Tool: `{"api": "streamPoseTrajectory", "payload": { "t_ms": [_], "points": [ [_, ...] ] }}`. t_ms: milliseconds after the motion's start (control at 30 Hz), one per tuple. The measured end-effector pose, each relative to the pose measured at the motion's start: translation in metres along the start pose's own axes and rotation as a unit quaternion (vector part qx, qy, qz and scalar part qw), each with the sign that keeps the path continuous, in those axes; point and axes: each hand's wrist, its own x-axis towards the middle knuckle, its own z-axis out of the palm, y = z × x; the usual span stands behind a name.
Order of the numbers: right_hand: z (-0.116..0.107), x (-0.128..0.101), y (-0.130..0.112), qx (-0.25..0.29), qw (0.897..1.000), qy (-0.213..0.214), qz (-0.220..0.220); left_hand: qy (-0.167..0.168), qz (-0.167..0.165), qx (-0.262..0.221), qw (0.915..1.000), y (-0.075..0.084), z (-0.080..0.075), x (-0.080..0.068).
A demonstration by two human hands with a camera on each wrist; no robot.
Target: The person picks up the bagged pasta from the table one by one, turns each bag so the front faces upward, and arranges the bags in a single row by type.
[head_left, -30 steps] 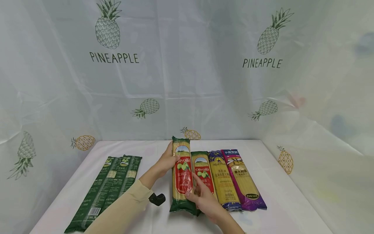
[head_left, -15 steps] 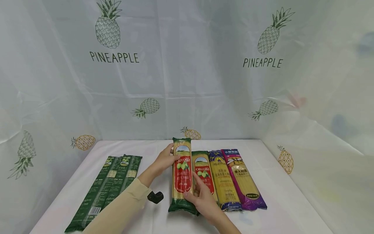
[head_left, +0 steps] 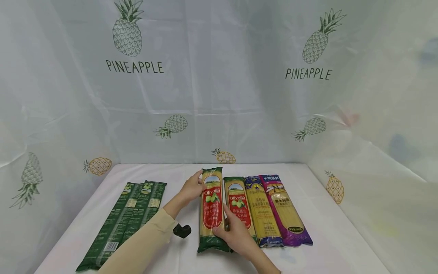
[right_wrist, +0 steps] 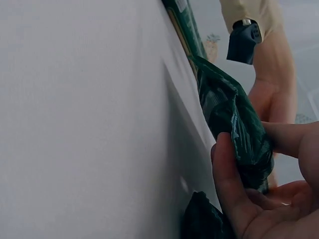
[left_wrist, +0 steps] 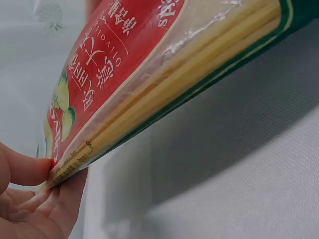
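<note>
Red-labelled pasta packet [head_left: 211,209] held lengthwise

Its long axis runs near to far, above the tabletop [head_left: 328,258], just left of the matching packet [head_left: 241,205]. The left hand [head_left: 191,189] pinches the far end's left edge; the right hand [head_left: 237,234] grips the right side by the near end, so neither is nearer. Against half a second ago, the far end sits lower in the head view.

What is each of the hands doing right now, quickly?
Left hand: closed, holding the leftmost red-labelled pack near its top.
Right hand: closed, holding the same pack near its bottom.
</note>
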Motion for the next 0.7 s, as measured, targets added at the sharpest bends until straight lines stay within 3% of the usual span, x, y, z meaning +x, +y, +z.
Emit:
{"api": "streamPoseTrajectory", "payload": {
  "t_ms": [233,367,700],
  "points": [
    [-0.012,0.006,-0.006,-0.116,0.993,-0.006,-0.002,-0.004,-0.015,-0.019,0.9997,-0.008,0.005,0.007],
    [-0.015,0.009,-0.009,-0.156,0.988,-0.007,0.007,-0.006,-0.024,-0.018,0.9995,-0.013,0.009,0.01],
    [-0.01,0.009,-0.007,-0.104,0.993,-0.043,0.041,-0.008,-0.025,0.006,0.9996,-0.025,0.012,0.014]
  ]
}}
